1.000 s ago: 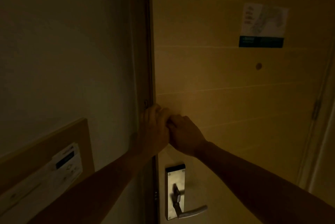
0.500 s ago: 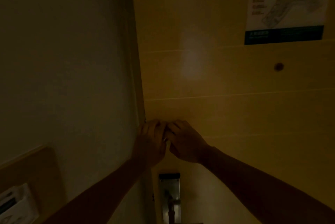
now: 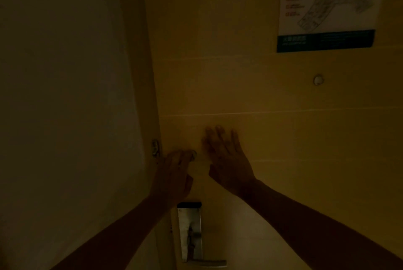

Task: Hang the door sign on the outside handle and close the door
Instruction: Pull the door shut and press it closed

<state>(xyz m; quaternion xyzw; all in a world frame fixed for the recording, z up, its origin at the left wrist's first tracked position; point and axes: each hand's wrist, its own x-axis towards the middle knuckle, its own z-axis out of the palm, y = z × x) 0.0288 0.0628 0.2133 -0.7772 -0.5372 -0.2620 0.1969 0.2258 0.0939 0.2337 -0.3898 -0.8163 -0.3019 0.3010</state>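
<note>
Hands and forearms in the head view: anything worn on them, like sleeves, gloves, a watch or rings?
Both forearms are bare right to the bottom edge of the picture: no sleeves or cuffs show. Neither the left hand nor the right hand wears a glove, and no watch or band shows at either wrist. A small pale glint sits on a left finger; in this dim, blurred light I cannot tell whether it is a ring.

Tan wooden door [image 3: 272,138] with thin horizontal grooves is seen dimly lit, shut against the frame at its left edge. Brushed-metal lever handle [image 3: 205,262] on a tall plate sits low; no sign is made out.
</note>
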